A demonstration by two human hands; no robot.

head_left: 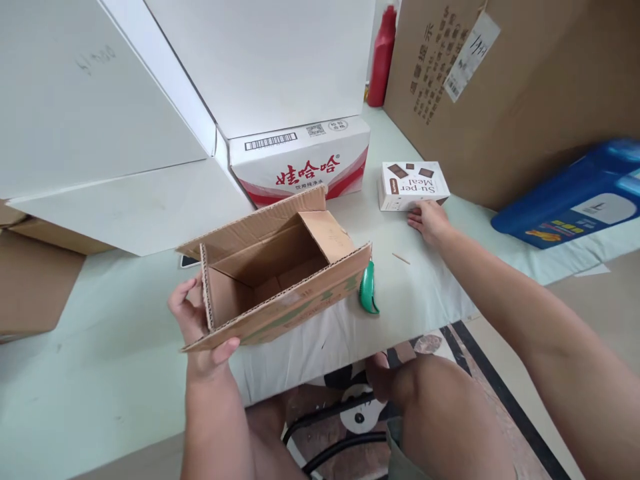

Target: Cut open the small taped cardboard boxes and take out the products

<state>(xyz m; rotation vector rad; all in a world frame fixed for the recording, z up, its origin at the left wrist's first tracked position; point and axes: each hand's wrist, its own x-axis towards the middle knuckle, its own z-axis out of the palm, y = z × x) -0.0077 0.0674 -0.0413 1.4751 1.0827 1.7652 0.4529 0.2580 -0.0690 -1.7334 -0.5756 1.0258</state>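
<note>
An open brown cardboard box (295, 300) is tilted above the front of the table, its flaps raised and its inside showing bare cardboard. My left hand (200, 327) is closed on its left end, thumb on the near flap and fingers behind the end flap. At the right, my right hand (429, 220) is at the near lower edge of a small white box printed "Su-per Meal" (413, 180). Its fingers are slightly apart and appear to touch that box. A green cutter (369, 290) lies beside the cardboard box's right end.
A white-and-red carton (300, 163) stands behind, among large white boxes (265, 60). A big brown carton (525, 87), a red bottle (383, 60) and a blue jug (575, 200) bound the right side. A thin stick (401, 259) lies on the pale tablecloth (120, 360).
</note>
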